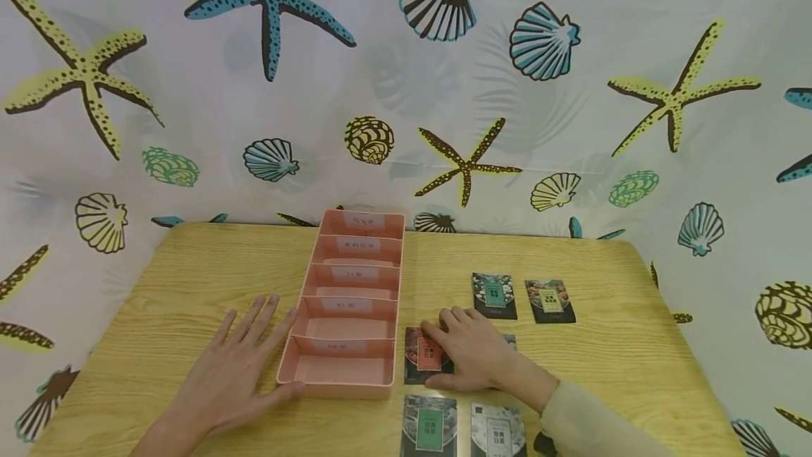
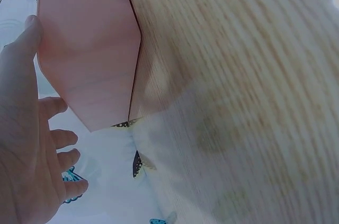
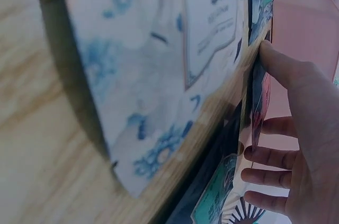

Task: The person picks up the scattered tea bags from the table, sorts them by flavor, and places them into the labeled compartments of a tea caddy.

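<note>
My left hand [image 1: 237, 365] lies spread along the left side of the pink divided box [image 1: 335, 391]. In the left wrist view its thumb [image 2: 32, 36] rests at the box's edge and a fingertip touches the side wall. My right hand [image 1: 476, 351] reaches over a dark packet with a red label [image 1: 428, 356], which looks like a tea packet. The right wrist view shows its thumb [image 3: 278, 62] at one edge of that packet and fingertips [image 3: 259, 154] at the opposite edge. Another packet [image 1: 510, 339] is mostly hidden under this hand.
A green-label packet [image 1: 430, 425] and a white-label packet [image 1: 499, 432] lie at the front. Farther back are a teal-label packet [image 1: 495, 296] and a yellow-label packet [image 1: 550, 302]. The box's compartments carry paper labels [image 1: 345, 305]. A printed curtain [image 1: 380, 83] hangs behind the wooden table [image 1: 609, 344].
</note>
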The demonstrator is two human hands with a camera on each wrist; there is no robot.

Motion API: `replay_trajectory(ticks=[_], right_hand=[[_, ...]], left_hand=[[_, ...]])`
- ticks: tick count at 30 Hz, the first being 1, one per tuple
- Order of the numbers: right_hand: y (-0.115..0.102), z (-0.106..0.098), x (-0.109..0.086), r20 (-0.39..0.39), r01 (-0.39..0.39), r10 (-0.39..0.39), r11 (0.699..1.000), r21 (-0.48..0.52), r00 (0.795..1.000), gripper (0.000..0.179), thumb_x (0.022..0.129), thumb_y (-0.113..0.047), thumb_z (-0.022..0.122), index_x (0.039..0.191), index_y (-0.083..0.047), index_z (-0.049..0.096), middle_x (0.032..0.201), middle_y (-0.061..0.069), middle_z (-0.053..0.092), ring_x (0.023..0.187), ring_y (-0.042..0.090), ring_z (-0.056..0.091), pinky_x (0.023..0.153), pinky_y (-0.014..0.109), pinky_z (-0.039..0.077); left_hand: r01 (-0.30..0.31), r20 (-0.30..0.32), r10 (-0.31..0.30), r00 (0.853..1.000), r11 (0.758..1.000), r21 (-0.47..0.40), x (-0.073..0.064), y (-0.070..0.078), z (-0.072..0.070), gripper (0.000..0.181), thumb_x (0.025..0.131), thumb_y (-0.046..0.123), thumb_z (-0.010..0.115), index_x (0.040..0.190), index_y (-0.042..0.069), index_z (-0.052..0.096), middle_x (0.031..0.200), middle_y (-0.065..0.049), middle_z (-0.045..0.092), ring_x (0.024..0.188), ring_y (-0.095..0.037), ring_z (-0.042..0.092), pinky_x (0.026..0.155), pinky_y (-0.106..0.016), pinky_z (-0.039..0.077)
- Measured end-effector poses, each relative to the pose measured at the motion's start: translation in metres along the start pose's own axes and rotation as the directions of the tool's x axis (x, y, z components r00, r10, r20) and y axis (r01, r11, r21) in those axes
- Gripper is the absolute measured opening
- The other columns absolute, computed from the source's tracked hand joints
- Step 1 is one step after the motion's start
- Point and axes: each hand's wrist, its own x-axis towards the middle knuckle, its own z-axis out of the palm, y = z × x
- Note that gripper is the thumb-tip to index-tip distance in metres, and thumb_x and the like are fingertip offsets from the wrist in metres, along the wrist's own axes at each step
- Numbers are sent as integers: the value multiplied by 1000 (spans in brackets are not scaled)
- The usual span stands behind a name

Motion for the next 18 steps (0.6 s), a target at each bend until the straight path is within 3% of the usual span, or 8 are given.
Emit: replay_trajectory(ticks=[5,11,14,16,18], right_hand=[[0,0,2,-19,-2,2,1000,-1,1000,89,89,-85,54,155,-25,51,114,2,58,94,17,48,89,40,54],[2,-2,4,-65,10,-15,997,-76,998,90,87,-87,55,152,-25,55,113,1,59,91,16,47,78,33,48],[3,-2,4,-72,14,-21,996,-90,997,90,87,-87,55,152,-24,56,114,1,59,93,17,49,79,33,48],[4,-3,3,-74,15,-21,996,-89,997,90,87,-86,56,151,-24,57,114,1,59,93,17,48,78,33,47],[4,-4,2,-81,15,-22,996,-83,997,88,87,-85,58,150,-23,58,113,1,59,93,17,48,78,33,46]], left_hand=[[-5,-9,5,1000,1000,5,0,0,-1,103,86,81,62,165,20,38,169,-21,38,156,-41,38,121,-66,34],[9,-2,-9,1000,1000,0,-1,1,-1,102,87,80,63,166,20,38,170,-21,36,156,-41,37,124,-64,32],[8,3,-8,1000,1000,3,-1,1,0,103,87,79,64,166,20,36,171,-21,36,157,-41,36,138,-55,4],[5,8,-5,1000,1000,3,-1,1,0,103,88,78,63,167,19,34,171,-21,35,158,-40,35,137,-41,-14],[4,13,-4,1000,1000,4,-1,1,-1,104,88,79,62,167,19,33,171,-21,35,159,-40,34,138,-44,-12]])
